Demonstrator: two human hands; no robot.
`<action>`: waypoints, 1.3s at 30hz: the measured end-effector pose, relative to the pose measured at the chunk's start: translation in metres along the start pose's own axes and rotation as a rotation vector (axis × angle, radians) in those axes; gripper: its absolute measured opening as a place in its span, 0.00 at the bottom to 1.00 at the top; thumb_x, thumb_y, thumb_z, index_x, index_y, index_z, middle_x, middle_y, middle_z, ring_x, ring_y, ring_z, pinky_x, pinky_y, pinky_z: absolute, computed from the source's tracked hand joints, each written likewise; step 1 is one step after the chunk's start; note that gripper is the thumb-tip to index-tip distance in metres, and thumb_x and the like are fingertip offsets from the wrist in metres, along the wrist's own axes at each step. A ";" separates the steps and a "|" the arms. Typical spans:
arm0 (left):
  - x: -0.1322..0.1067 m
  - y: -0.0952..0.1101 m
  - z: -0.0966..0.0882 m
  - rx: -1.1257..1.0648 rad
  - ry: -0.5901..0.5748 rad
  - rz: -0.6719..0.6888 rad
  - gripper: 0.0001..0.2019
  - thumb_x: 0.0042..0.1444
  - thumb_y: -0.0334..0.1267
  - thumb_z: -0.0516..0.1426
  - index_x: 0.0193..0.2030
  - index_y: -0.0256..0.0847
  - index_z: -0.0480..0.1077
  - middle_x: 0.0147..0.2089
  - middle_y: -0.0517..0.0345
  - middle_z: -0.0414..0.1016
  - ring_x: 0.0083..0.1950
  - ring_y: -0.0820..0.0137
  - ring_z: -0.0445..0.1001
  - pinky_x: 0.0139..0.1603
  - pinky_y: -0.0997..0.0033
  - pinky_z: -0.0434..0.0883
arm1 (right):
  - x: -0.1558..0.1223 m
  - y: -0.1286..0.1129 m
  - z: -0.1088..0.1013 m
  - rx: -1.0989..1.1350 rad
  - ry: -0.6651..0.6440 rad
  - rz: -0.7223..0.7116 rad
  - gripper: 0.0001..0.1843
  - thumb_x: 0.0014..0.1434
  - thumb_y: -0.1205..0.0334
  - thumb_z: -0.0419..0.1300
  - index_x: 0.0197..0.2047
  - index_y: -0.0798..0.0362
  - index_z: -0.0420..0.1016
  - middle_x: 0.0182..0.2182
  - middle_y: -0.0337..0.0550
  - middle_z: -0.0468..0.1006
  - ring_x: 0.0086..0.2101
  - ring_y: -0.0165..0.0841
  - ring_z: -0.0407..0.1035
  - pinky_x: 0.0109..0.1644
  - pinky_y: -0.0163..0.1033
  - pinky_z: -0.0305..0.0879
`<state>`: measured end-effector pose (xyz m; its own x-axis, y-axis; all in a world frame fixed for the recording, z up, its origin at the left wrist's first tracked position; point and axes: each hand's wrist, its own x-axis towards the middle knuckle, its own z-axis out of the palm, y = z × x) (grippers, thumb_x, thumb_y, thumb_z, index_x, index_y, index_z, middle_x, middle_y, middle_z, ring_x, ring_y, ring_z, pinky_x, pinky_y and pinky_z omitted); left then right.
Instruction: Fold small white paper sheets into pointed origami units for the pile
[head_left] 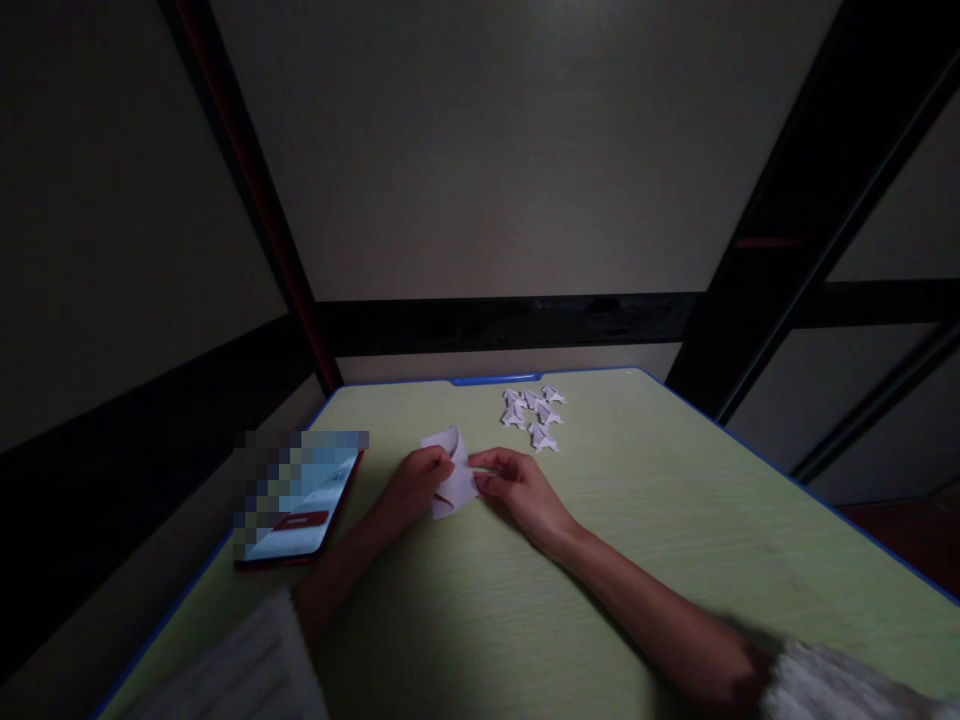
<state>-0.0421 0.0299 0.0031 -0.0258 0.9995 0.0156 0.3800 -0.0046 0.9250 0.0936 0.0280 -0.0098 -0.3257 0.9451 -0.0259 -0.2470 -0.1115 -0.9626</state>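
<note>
A small sheet of white paper (459, 482), partly folded with a curled flap at its top, is held just above the table between both hands. My left hand (414, 487) grips its left side, thumb on top and a finger showing below. At the paper's right edge, my right hand (521, 488) has its thumb and fingers closed in a pinch; the fingertips touch the edge. Beyond the right hand lie several small folded paper figures (541, 436), grouped together and shaped somewhat like frogs.
A tablet or large phone (300, 535) with a lit screen and red edge lies at the left, partly pixelated. The pale green table (675, 480) has a blue rim. Behind it stands a grey panel (510, 180) with a dark band.
</note>
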 end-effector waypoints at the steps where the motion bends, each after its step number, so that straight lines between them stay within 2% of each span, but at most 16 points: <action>1: 0.000 -0.001 0.000 0.007 0.016 0.009 0.08 0.37 0.35 0.50 0.13 0.38 0.55 0.13 0.69 0.54 0.17 0.78 0.54 0.18 0.78 0.52 | 0.000 0.002 -0.001 -0.085 0.005 -0.049 0.08 0.38 0.74 0.55 0.25 0.56 0.69 0.26 0.39 0.73 0.28 0.28 0.67 0.37 0.35 0.61; 3: 0.000 -0.001 0.001 0.017 0.043 0.017 0.09 0.39 0.36 0.49 0.13 0.39 0.55 0.14 0.68 0.54 0.17 0.78 0.55 0.18 0.78 0.52 | 0.000 0.006 -0.003 -0.255 0.028 -0.158 0.09 0.39 0.75 0.54 0.26 0.55 0.70 0.29 0.40 0.73 0.33 0.31 0.67 0.41 0.37 0.60; 6: -0.003 0.001 0.000 0.048 0.138 0.071 0.09 0.43 0.38 0.48 0.16 0.40 0.54 0.15 0.68 0.53 0.18 0.77 0.55 0.18 0.78 0.53 | -0.003 0.008 -0.005 -0.454 0.016 -0.246 0.10 0.43 0.73 0.53 0.30 0.54 0.71 0.27 0.40 0.73 0.34 0.33 0.66 0.41 0.38 0.59; 8: -0.007 0.004 0.000 0.080 0.251 0.165 0.10 0.45 0.39 0.48 0.17 0.40 0.54 0.16 0.68 0.53 0.19 0.77 0.55 0.18 0.79 0.53 | -0.004 0.005 -0.004 -0.475 0.017 -0.266 0.08 0.46 0.69 0.53 0.31 0.55 0.71 0.26 0.40 0.72 0.32 0.32 0.66 0.39 0.37 0.60; 9: -0.010 0.005 0.001 0.071 0.266 0.183 0.10 0.46 0.39 0.47 0.18 0.40 0.54 0.16 0.68 0.53 0.19 0.77 0.55 0.17 0.79 0.53 | -0.005 0.003 -0.004 -0.445 0.021 -0.268 0.07 0.48 0.65 0.52 0.30 0.55 0.71 0.26 0.40 0.72 0.31 0.31 0.65 0.38 0.36 0.60; 11: -0.014 0.007 0.003 0.031 0.235 0.194 0.10 0.48 0.40 0.46 0.19 0.40 0.54 0.16 0.68 0.53 0.18 0.77 0.55 0.16 0.79 0.53 | -0.004 -0.001 -0.002 -0.311 0.035 -0.232 0.11 0.51 0.58 0.51 0.31 0.55 0.70 0.26 0.40 0.72 0.31 0.31 0.65 0.36 0.35 0.60; 15: -0.019 0.008 0.010 0.005 -0.033 0.243 0.11 0.49 0.42 0.47 0.21 0.40 0.57 0.19 0.67 0.55 0.19 0.77 0.58 0.17 0.79 0.57 | -0.001 -0.005 0.000 0.060 0.074 -0.105 0.16 0.47 0.51 0.54 0.34 0.53 0.64 0.23 0.36 0.70 0.27 0.28 0.65 0.31 0.33 0.60; 17: -0.020 0.008 0.013 0.049 -0.127 0.293 0.11 0.50 0.41 0.46 0.21 0.39 0.57 0.21 0.65 0.57 0.21 0.76 0.60 0.19 0.78 0.60 | 0.001 -0.004 0.001 0.169 0.095 -0.100 0.18 0.42 0.54 0.60 0.35 0.52 0.62 0.21 0.33 0.69 0.23 0.26 0.64 0.29 0.32 0.60; 19: -0.022 0.008 0.015 0.143 -0.155 0.369 0.12 0.52 0.39 0.44 0.21 0.39 0.58 0.22 0.63 0.60 0.25 0.75 0.62 0.24 0.76 0.63 | 0.002 -0.004 0.001 0.213 0.134 -0.124 0.22 0.37 0.60 0.63 0.35 0.52 0.60 0.20 0.32 0.70 0.21 0.25 0.63 0.27 0.32 0.59; 21: -0.024 0.006 0.017 0.298 -0.135 0.460 0.12 0.53 0.38 0.44 0.22 0.38 0.60 0.26 0.59 0.64 0.30 0.72 0.64 0.32 0.72 0.64 | 0.003 -0.004 -0.001 0.215 0.215 -0.160 0.23 0.34 0.64 0.64 0.35 0.52 0.59 0.21 0.32 0.71 0.20 0.26 0.63 0.26 0.32 0.59; 24: -0.025 -0.002 0.020 0.551 -0.100 0.560 0.07 0.50 0.38 0.49 0.33 0.39 0.65 0.37 0.55 0.67 0.41 0.67 0.64 0.43 0.65 0.63 | 0.005 -0.006 -0.007 0.195 0.367 -0.211 0.20 0.35 0.67 0.63 0.32 0.52 0.60 0.22 0.34 0.72 0.21 0.26 0.64 0.25 0.32 0.59; 28: -0.022 -0.011 0.020 0.706 -0.055 0.554 0.11 0.50 0.34 0.49 0.41 0.39 0.65 0.46 0.50 0.66 0.49 0.65 0.62 0.50 0.62 0.60 | 0.008 -0.006 -0.014 0.179 0.415 -0.225 0.15 0.36 0.67 0.61 0.30 0.54 0.62 0.23 0.35 0.72 0.22 0.27 0.63 0.27 0.33 0.59; 31: -0.016 -0.012 0.014 0.744 -0.027 0.551 0.12 0.51 0.32 0.46 0.40 0.37 0.66 0.46 0.49 0.67 0.48 0.65 0.63 0.50 0.63 0.61 | 0.010 -0.004 -0.016 0.156 0.419 -0.232 0.11 0.37 0.68 0.60 0.28 0.55 0.63 0.21 0.34 0.70 0.21 0.25 0.61 0.26 0.31 0.56; 34: -0.012 -0.012 0.004 0.777 0.031 0.532 0.11 0.52 0.30 0.44 0.34 0.36 0.67 0.37 0.50 0.69 0.41 0.66 0.66 0.45 0.64 0.64 | 0.010 -0.003 -0.017 0.173 0.423 -0.214 0.10 0.37 0.69 0.59 0.26 0.55 0.63 0.19 0.33 0.70 0.20 0.25 0.61 0.25 0.31 0.55; 37: -0.009 -0.012 -0.004 0.785 0.135 0.474 0.12 0.51 0.30 0.43 0.28 0.35 0.66 0.32 0.49 0.68 0.37 0.65 0.66 0.42 0.62 0.64 | 0.010 -0.005 -0.016 0.217 0.409 -0.178 0.10 0.36 0.70 0.58 0.26 0.55 0.63 0.18 0.33 0.70 0.19 0.25 0.61 0.25 0.31 0.57; 39: -0.007 -0.010 -0.004 0.692 0.199 0.433 0.11 0.51 0.31 0.43 0.26 0.35 0.65 0.31 0.49 0.68 0.36 0.64 0.66 0.41 0.60 0.63 | 0.009 -0.007 -0.015 0.234 0.392 -0.169 0.11 0.35 0.70 0.59 0.26 0.55 0.63 0.17 0.32 0.70 0.18 0.26 0.62 0.26 0.32 0.58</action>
<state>-0.0495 0.0230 -0.0048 0.1147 0.8895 0.4422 0.8738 -0.3021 0.3811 0.1062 0.0415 -0.0076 0.0937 0.9955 -0.0169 -0.4798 0.0303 -0.8768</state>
